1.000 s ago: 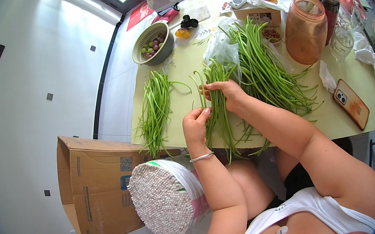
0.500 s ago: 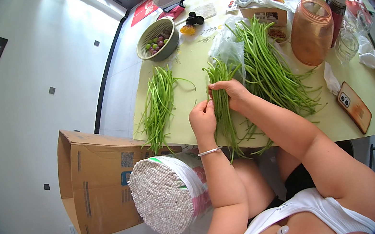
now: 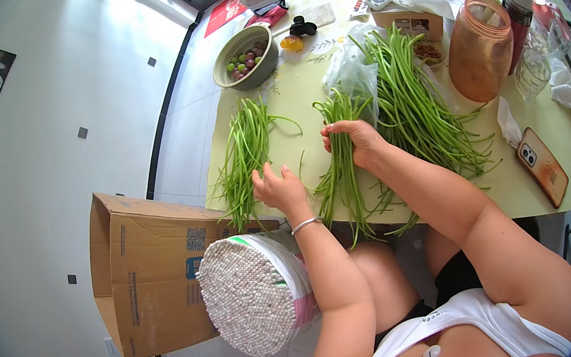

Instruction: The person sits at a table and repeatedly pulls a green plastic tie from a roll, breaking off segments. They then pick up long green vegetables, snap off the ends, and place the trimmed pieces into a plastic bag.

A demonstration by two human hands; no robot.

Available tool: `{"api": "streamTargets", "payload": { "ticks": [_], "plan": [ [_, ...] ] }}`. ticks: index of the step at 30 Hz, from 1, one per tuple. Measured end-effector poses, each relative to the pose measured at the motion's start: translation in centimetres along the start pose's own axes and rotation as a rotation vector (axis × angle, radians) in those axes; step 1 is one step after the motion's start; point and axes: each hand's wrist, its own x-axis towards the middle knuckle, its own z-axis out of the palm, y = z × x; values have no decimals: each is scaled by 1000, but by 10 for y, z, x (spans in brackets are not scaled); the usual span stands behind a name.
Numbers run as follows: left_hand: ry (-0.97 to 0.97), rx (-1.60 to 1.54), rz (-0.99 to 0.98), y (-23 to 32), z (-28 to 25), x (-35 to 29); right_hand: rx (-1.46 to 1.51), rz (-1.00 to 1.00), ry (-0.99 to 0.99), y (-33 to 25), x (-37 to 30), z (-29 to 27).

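My right hand [image 3: 360, 141] is wrapped round the held bunch [image 3: 340, 170] of long green stems, thumb laid across the upper part, just below the loose tops; I judge that gripping it up there gathers the stems together, while their lower ends fan out and hang past the near edge of the table [image 3: 485, 202]. My left hand [image 3: 282, 192] has its fingers loosely spread and slightly curled, and I see nothing pinched between them; it is above the part of the table toward the near-left corner, its fingertips over the right side of the left pile [image 3: 244, 155], though I cannot tell whether they touch it. That pile runs along the left edge, apart from the rest, probably so its stems do not mix with the others. The larger pile [image 3: 413, 104] stretches from the middle of the table toward the near edge, its tops next to a clear plastic bag [image 3: 358, 79]; it seems set there to be close to my right hand. So the held bunch stands between my hands, passing through the right one and lying to the right of the left one, with one pile on each outer side. The basin [image 3: 264, 72] of round fruit near the far-left corner, and the phone [image 3: 542, 166] by the near-right corner, sit clear of the stems, perhaps to leave them room.
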Motion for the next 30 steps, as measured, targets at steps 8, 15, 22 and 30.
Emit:
{"api": "streamTargets", "payload": {
  "ticks": [8,15,22,30],
  "plan": [
    [-40,-168,-26,-3,-3,4,-42,61,-53,1,-2,1],
    [-267,-227,-127,33,-77,-1,-38,96,-8,0,-3,3],
    [-428,-770,132,56,-92,-11,-135,142,-40,-2,-1,1],
    [-859,-582,44,48,-90,-8,-87,98,-96,-3,-2,1]
  ]
}}
